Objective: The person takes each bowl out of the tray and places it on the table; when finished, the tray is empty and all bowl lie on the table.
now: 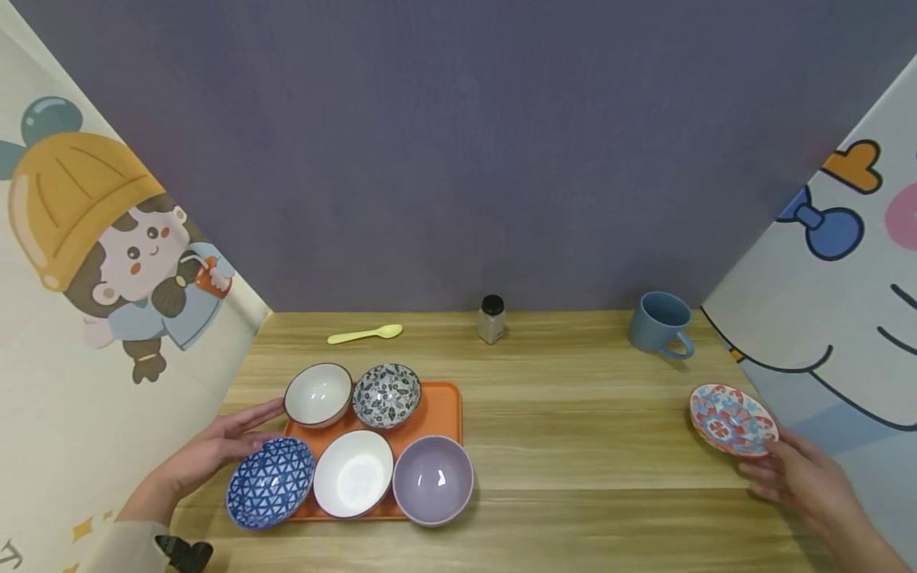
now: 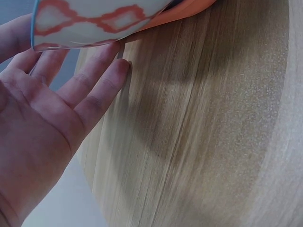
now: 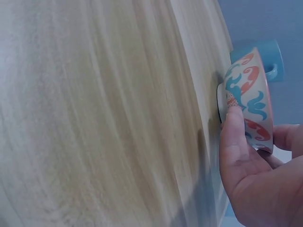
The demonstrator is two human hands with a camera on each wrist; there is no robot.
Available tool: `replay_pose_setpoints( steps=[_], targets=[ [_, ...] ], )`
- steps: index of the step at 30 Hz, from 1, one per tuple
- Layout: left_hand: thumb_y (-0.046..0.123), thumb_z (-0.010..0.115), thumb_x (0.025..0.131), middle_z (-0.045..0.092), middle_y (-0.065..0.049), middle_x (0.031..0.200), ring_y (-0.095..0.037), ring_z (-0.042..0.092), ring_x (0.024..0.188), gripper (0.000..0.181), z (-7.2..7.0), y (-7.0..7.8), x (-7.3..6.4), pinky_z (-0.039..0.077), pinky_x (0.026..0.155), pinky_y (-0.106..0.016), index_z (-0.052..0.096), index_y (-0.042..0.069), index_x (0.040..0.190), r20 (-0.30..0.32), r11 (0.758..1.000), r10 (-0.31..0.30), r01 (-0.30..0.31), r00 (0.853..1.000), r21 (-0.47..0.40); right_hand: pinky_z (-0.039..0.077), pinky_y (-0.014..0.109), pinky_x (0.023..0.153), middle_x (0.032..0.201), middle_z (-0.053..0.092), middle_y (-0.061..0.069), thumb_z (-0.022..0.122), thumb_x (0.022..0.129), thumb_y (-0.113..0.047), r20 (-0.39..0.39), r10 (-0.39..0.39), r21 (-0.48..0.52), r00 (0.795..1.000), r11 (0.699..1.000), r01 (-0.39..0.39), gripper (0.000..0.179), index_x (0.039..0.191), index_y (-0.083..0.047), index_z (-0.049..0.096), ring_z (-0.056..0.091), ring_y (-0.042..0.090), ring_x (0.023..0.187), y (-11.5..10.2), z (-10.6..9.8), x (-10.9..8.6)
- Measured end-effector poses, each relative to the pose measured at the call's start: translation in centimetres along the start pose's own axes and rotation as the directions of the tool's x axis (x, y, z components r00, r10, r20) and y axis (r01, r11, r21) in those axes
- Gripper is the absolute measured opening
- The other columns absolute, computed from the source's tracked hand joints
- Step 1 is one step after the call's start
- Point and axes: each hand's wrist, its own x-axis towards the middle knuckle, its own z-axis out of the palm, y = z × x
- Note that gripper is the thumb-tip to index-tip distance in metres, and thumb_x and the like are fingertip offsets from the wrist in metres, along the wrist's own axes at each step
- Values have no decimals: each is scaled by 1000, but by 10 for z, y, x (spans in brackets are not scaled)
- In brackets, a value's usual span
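Note:
At the right, my right hand [image 1: 805, 477] grips a bowl with a red, blue and white pattern [image 1: 731, 420] by its near rim. In the right wrist view the fingers lie along its painted outside [image 3: 255, 109]; whether its base touches the table is unclear. My left hand [image 1: 215, 450] reaches in from the left with extended fingers, its thumb at the rim of a blue-and-white triangle-patterned bowl [image 1: 271, 483]. Its other fingertips are beside a white bowl with a dark rim [image 1: 318, 395]. A red-patterned bowl outside [image 2: 90, 21] partly hides these fingers in the left wrist view.
An orange tray [image 1: 442, 406] lies under the left bowls, including a black-and-white leaf-patterned bowl [image 1: 387, 395], another white bowl [image 1: 354, 475] and a purple bowl [image 1: 433, 481]. Behind are a yellow spoon [image 1: 365, 334], a black-capped jar [image 1: 491, 320] and a blue mug [image 1: 655, 325].

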Motion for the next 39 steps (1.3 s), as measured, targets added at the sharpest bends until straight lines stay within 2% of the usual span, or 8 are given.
replay_pose_setpoints(
  steps=[10, 15, 20, 24, 27, 32, 34, 39],
  targets=[
    [4, 46, 105, 43, 32, 151, -2, 59, 128, 67, 2, 2, -1, 55, 97, -30, 14, 4, 164, 10, 1000, 27, -27, 1000, 3, 62, 44, 83, 95, 70, -21, 27, 111, -42, 22, 28, -40, 999, 999, -27, 80, 157, 5, -18, 75, 12, 90, 4, -3, 0],
    [5, 47, 104, 43, 34, 149, -2, 59, 128, 68, 2, -1, 0, 55, 97, -30, 14, 5, 164, -7, 1000, -9, 9, 1000, 14, 63, 41, 76, 90, 69, -15, 36, 109, -46, -106, 39, -139, 994, 989, -53, 86, 159, 6, -10, 73, 9, 81, 8, -5, 0],
    [5, 47, 105, 43, 34, 150, -1, 58, 129, 68, 1, -4, 0, 54, 97, -29, 14, 4, 164, 4, 1000, 5, -5, 1000, 10, 60, 38, 61, 105, 70, 27, 45, 106, -44, -309, -58, -361, 949, 930, -60, 82, 159, 10, 12, 63, 2, 68, -3, -5, -5],
    [5, 47, 105, 42, 33, 151, -2, 58, 129, 67, -1, -4, 2, 54, 97, -29, 14, 5, 164, 4, 1000, 21, -21, 1000, 10, 56, 34, 58, 129, 53, 44, 47, 105, -46, -309, -154, -529, 939, 848, -35, 81, 155, 13, 23, 62, 6, 71, -26, -3, -14],
    [4, 46, 105, 42, 31, 152, -3, 58, 130, 66, -1, -2, 2, 54, 97, -29, 15, 4, 164, 13, 999, 45, -45, 999, -1, 51, 31, 55, 127, 53, 44, 48, 105, -46, -272, -244, -618, 931, 786, 25, 79, 153, 14, 27, 63, 16, 76, -48, 0, -23],
    [4, 45, 105, 43, 30, 152, -3, 58, 130, 66, 0, 1, 0, 54, 97, -29, 15, 3, 163, 28, 998, 57, -57, 998, -15, 51, 27, 56, 127, 55, 38, 48, 107, -42, -185, -358, -639, 915, 752, 165, 73, 155, 10, 30, 56, -2, 78, -84, 19, -31],
    [5, 46, 105, 44, 30, 151, -3, 59, 129, 65, 1, 3, 0, 55, 97, -29, 16, 4, 164, 20, 999, 40, -40, 999, -15, 54, 26, 59, 121, 64, 21, 49, 107, -41, -123, -389, -603, 913, 760, 243, 71, 156, 6, 30, 53, -11, 76, -96, 30, -31],
    [9, 47, 105, 47, 31, 148, -3, 61, 126, 65, 1, 6, -1, 55, 96, -32, 19, 7, 164, -12, 1000, -19, 19, 1000, -19, 55, 24, 67, 112, 61, -14, 53, 107, -39, 45, -462, -502, 886, 756, 420, 65, 157, -1, 36, 60, -8, 89, -128, 70, -28]
  ],
)
